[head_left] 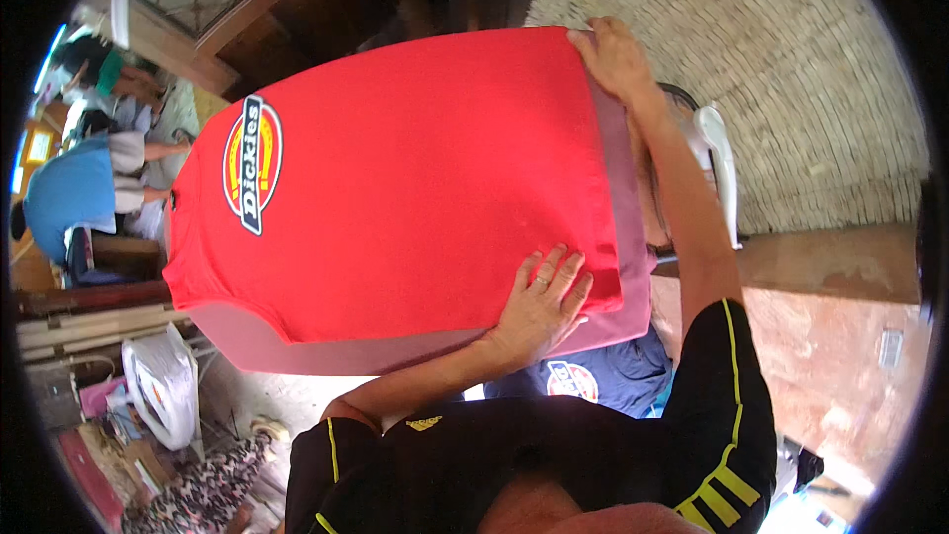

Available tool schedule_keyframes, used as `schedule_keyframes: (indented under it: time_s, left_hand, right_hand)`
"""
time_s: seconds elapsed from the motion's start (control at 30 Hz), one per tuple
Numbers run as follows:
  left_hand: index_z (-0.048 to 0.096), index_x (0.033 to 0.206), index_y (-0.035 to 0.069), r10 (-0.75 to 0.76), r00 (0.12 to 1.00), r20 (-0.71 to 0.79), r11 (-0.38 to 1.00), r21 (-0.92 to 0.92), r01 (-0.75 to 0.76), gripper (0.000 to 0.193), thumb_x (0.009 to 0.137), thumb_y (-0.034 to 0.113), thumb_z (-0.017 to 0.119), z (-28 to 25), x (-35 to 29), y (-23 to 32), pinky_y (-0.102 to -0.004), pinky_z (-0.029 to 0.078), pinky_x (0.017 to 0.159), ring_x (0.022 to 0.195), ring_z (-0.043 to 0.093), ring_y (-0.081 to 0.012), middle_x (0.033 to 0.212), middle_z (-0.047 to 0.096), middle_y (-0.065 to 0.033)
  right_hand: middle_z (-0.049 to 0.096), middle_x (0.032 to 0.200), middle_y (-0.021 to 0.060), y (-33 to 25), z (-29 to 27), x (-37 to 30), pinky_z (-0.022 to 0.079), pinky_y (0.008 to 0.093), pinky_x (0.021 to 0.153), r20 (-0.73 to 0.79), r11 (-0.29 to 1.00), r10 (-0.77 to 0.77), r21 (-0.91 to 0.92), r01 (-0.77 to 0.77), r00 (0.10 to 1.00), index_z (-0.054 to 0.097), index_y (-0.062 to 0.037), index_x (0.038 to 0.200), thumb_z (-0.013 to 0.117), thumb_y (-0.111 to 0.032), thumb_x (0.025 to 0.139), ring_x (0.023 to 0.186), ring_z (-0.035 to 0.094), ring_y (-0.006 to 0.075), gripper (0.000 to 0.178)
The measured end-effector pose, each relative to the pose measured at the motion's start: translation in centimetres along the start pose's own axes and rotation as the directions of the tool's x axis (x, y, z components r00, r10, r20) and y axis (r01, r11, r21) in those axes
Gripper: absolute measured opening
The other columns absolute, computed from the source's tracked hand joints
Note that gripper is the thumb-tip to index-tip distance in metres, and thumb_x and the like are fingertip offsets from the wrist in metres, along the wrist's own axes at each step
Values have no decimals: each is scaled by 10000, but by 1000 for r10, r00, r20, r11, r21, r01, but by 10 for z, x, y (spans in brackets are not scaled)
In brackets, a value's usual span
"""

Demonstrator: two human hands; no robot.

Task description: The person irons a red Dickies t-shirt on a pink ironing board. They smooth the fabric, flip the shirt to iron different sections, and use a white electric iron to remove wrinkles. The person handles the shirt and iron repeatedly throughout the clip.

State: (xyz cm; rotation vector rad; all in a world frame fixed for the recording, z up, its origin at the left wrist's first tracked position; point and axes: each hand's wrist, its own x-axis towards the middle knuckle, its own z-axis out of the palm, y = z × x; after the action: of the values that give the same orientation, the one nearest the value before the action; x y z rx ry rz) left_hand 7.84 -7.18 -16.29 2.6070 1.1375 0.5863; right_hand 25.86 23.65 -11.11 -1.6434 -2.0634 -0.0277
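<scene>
A red sleeveless shirt [425, 178] lies spread over a maroon padded ironing board [326, 354], its neck end at the left and its hem at the right. The chest bears a dark, yellow and white printed emblem. My left hand [539, 311] rests palm down on the near side by the hem, fingers spread. At the far hem corner is my right hand [615, 59], thumb on the red cloth and fingers curled at the board's edge. It appears to grip the corner, though the fingertips are partly hidden.
A dark blue shirt [618, 376] with a similar emblem lies below the board's near right end. Beyond the right end stands a white curved plastic object [720, 168]. A white chair-like object [163, 391] is at lower left. Two people, one in a blue top [74, 193], bend over farther left.
</scene>
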Motion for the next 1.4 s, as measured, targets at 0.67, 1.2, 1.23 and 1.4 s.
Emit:
schedule_keyframes:
  time_s: [0.67,1.2,1.23,1.4]
  left_hand:
    - [561,826,74,52,977,-206,947,-299,-114,148,812,218,591,29,21,11,-368,521,647,845,564,-242,903,501,-67]
    - [624,1081,45,53,997,-60,927,-369,-72,386,821,327,661,-16,26,23,-432,522,800,1018,619,-265,996,621,-114]
    - [622,1115,49,8,993,-121,936,-350,-50,385,847,324,644,-39,11,3,-447,509,837,1042,614,-271,1020,633,-114]
    - [658,967,78,-390,783,-485,906,-49,420,135,848,131,693,-164,-111,-126,-442,472,842,984,582,-327,987,625,-123]
  right_hand:
    - [651,1173,137,45,82,80,471,343,928,169,663,222,695,-276,960,588,39,1255,536,-286,1018,1039,607,221,406]
    - [611,1234,231,25,40,74,457,474,970,-107,997,-67,-40,63,992,552,-33,1311,644,-165,916,1139,576,388,426]
    - [607,1232,230,-4,28,61,451,483,972,-200,978,-200,-106,182,959,552,-48,1312,649,-157,906,1151,564,390,431]
    - [593,1210,163,-146,20,-27,405,448,1031,-61,767,-569,319,556,820,597,-52,1222,635,-134,906,1189,525,359,329]
